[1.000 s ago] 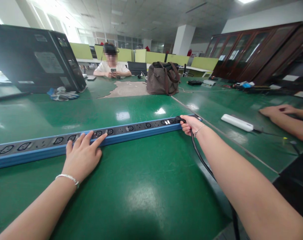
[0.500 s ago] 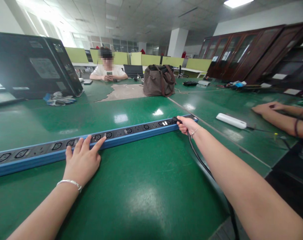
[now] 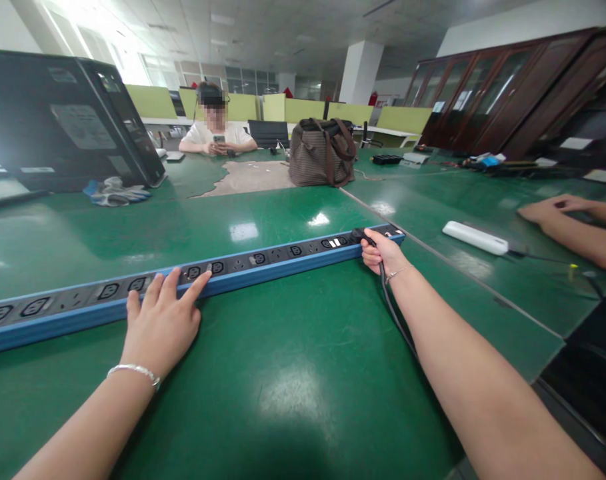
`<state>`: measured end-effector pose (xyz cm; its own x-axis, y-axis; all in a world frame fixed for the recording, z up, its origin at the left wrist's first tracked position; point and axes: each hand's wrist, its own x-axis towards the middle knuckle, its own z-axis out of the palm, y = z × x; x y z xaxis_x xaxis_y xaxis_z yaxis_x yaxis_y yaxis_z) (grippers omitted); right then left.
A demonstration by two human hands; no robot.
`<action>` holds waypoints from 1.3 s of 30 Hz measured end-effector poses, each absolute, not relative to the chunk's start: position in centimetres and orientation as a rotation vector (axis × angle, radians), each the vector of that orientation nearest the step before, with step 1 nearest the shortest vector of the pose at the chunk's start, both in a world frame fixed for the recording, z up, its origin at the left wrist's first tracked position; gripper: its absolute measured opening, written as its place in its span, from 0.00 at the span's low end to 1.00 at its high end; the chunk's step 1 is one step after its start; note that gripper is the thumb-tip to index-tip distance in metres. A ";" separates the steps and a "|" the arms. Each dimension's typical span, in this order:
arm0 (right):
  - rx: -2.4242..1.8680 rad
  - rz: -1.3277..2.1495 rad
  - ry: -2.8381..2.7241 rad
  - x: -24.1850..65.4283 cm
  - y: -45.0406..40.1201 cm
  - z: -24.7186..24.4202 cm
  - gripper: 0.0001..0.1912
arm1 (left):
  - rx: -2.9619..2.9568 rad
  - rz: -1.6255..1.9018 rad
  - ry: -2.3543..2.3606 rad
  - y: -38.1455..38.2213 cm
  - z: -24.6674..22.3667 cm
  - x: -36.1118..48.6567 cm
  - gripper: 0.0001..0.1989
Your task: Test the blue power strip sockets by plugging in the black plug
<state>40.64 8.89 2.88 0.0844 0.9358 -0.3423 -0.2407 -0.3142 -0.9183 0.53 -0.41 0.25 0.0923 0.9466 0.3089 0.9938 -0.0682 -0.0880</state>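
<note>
A long blue and black power strip (image 3: 247,272) with several sockets lies slantwise across the green table (image 3: 293,360). My left hand (image 3: 165,313) rests on its left half, fingers spread over the edge and top. At the strip's right end, my right hand (image 3: 380,252) grips a black plug (image 3: 360,235) against the top face. A black cable (image 3: 395,310) hangs from the plug and runs down beneath my right forearm. How far the plug sits in a socket cannot be made out.
A black computer case (image 3: 67,123) and gloves (image 3: 115,192) are at the left. Beyond the strip stands a brown bag (image 3: 320,153); a person (image 3: 217,133) holds a phone across the table. A white power strip (image 3: 475,238) and another person's arms (image 3: 567,217) are at the right.
The view has shifted slightly, so the strip's right end and my right hand appear a little farther right. Both hands keep their hold and contact.
</note>
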 end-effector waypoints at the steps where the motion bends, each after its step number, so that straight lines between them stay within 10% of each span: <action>1: -1.325 1.429 -0.781 40.7 8.7 3.2 0.23 | -2.099 -0.249 -1.943 -0.4 0.3 0.6 0.28; 10: -1.111 1.304 -0.905 45.1 7.3 10.7 0.23 | -2.009 -0.090 -1.904 -0.4 0.2 0.7 0.27; 39: -1.798 1.382 -0.774 44.1 10.4 5.7 0.21 | -1.997 -0.113 -1.873 -0.1 -0.1 0.6 0.27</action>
